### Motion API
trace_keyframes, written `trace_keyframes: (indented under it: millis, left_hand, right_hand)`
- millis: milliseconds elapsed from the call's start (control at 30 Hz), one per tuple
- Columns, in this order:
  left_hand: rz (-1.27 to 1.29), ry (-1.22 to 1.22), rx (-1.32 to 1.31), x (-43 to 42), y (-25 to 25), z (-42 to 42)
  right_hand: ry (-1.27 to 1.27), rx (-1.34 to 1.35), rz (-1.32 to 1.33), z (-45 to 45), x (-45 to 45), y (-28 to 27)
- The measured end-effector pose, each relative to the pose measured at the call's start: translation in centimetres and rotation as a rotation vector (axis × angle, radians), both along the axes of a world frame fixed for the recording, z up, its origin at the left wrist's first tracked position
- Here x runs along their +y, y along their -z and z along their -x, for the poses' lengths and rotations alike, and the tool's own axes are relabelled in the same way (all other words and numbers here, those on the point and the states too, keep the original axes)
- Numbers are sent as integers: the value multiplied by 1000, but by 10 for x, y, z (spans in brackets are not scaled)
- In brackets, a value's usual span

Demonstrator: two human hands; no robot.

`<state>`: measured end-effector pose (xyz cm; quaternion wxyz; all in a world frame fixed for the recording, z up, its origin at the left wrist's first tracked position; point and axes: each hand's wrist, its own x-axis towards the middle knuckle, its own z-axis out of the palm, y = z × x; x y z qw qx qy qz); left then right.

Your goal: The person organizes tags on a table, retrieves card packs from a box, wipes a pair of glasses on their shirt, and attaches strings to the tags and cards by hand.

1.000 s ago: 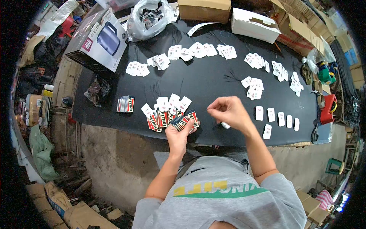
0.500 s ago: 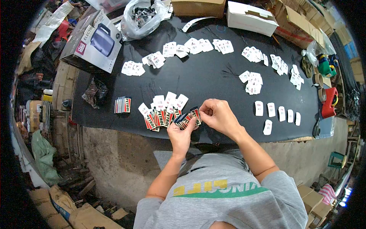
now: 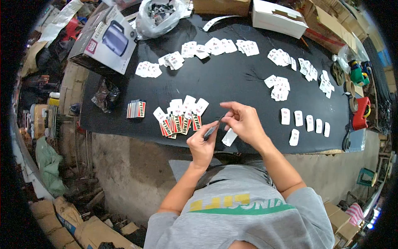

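Observation:
My left hand (image 3: 201,146) grips a small bundle of printed tags (image 3: 210,132), now seen nearly edge-on. The thumb and forefinger of my right hand (image 3: 245,124) are pinched together at the bundle's upper end; what lies between them is too small to make out. Just below those fingers is a white tag (image 3: 229,137); whether it hangs or rests on the table I cannot tell. Left of my hands, red, black and white PETROL tags (image 3: 177,123) overlap white ones (image 3: 189,102) in a loose fan. A neat stack of PETROL tags (image 3: 136,109) sits farther left.
Piles of white tags (image 3: 217,46) line the far side of the black table (image 3: 207,87). Several small white stacks (image 3: 298,118) stand right. An electric kettle box (image 3: 105,41), a plastic bag (image 3: 159,18), a white box (image 3: 277,20) and a red tape dispenser (image 3: 361,113) border the surface.
The bundle in my left hand has turned from face-up to edge-on. My right hand has shifted slightly right and down, and a white tag now shows beneath it. The whole view has shifted slightly.

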<state>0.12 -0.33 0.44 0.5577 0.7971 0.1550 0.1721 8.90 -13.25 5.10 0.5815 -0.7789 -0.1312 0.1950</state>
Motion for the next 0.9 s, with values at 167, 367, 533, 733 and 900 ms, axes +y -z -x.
trace_keyframes:
  millis: [167,367,533,733,900]
  left_hand:
    - [-186,95,-199,15,-1,-1]
    - [-304,122,-254,21,-2,1]
    - [-336,74,-286,30,-3,4]
    - [-56,-77,-37,22,2,11]
    - [245,-203,113,29,7,22]
  right_hand:
    - [-183,230,-39,-13,-9,13]
    - [-306,321,-181,-17,1,9]
    - [-328,444,-193,-23,11,3]
    - [-93,-227,89,-50,52,8]
    - [-113,-127,68,-74,92,37]
